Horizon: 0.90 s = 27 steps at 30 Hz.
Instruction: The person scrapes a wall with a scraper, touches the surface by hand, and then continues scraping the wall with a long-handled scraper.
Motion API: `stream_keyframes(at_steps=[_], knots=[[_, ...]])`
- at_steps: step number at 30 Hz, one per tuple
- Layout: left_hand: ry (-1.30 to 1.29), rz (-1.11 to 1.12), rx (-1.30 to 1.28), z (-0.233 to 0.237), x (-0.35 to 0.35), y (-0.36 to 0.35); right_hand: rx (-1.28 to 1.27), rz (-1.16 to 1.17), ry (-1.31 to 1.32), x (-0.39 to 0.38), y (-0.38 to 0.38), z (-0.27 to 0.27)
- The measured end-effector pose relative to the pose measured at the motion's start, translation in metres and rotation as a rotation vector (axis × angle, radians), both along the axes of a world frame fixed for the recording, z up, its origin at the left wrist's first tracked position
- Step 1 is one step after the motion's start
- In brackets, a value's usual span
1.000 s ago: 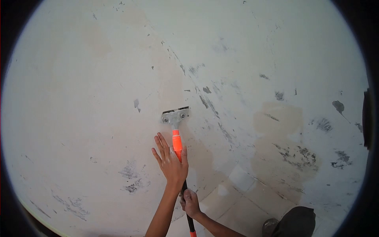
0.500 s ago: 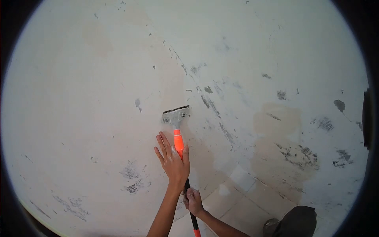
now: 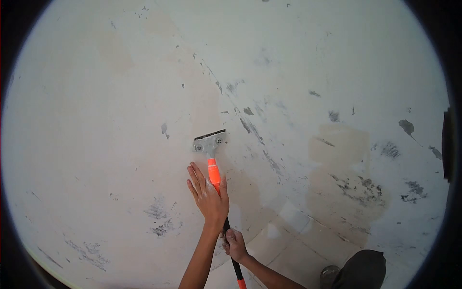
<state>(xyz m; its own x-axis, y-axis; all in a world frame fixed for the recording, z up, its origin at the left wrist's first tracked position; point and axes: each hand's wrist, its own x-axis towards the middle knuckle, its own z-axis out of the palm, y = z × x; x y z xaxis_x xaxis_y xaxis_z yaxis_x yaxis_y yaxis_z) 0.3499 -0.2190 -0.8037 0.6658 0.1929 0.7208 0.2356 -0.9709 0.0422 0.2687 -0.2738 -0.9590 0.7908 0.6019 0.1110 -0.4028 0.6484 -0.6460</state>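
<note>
A long-handled scraper (image 3: pixel 214 171) has a grey metal head, a dark blade edge, an orange collar and a black shaft. Its head lies over the white, marked surface, the blade tilted slightly up to the right. My left hand (image 3: pixel 209 200) lies over the handle just below the orange collar, fingers stretched out and thumb along the right side; white dust shows on its back. Lower down, my right hand (image 3: pixel 235 244) is closed round the black shaft. The palm side of my left hand is hidden.
Dark scuffs and grey chipped patches (image 3: pixel 406 126) dot the white surface (image 3: pixel 106 144). A beige patch (image 3: pixel 338 144) is right of the scraper. Pale tiles (image 3: pixel 288 241) show below it. At bottom right are a dark-clothed leg (image 3: pixel 363 269) and a shoe (image 3: pixel 329 277).
The scraper's head and the surface marks have shifted slightly left in view, and the handle leans a little more to the left. Both hands keep the same hold on it.
</note>
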Motion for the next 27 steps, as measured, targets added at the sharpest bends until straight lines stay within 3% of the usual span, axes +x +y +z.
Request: stream_keyframes(at_steps=[15,27], knots=[[-0.091,-0.037,0.130,0.010,0.008,0.003,0.006,0.033,0.040,0.002,0.000,0.017],[-0.114,-0.043,0.030,0.006,0.005,0.003,0.004,-0.002,-0.002,0.003,0.001,0.009]])
